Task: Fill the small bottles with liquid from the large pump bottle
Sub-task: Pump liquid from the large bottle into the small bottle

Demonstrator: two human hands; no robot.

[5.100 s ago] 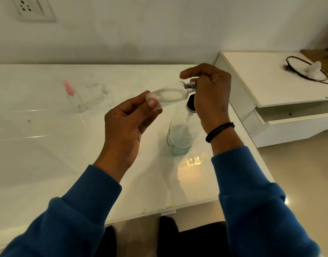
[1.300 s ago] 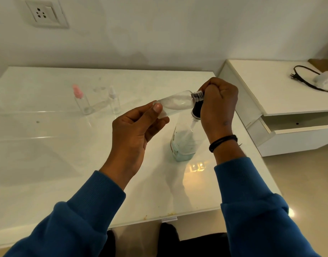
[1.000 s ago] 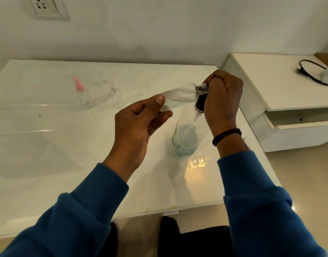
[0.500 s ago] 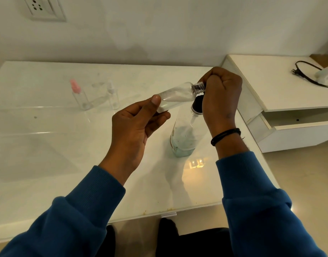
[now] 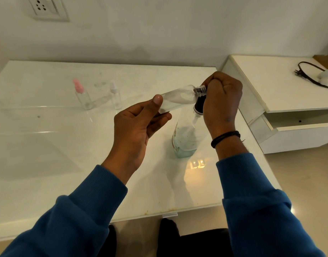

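Two small bottles (image 5: pixel 100 95) perhaps block far-left table (image 5: pixel 38 145).

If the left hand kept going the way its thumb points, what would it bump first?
Probably the right hand, past the small clear bottle that the left hand already holds; depth is unclear.

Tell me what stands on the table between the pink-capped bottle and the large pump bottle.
In the head view, one small clear bottle with a white cap stands between the pink-capped bottle and the large pump bottle.
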